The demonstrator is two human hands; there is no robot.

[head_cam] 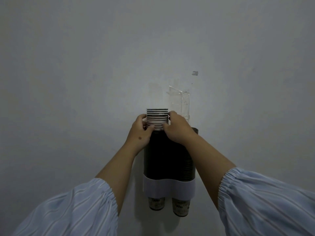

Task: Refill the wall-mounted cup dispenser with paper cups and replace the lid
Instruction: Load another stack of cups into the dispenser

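At dispenser top, left hand (140, 129) and right hand (175, 128) clamp cup stack (157, 118) from both sides, stack half sunk in left tube of dispenser (167, 157). Paper cups light, crushable; hold rims gently. Lid not visible.

Faint print shows on the two cups (156, 203) under the dispenser (167, 159) and on the stack (157, 116), none legible.
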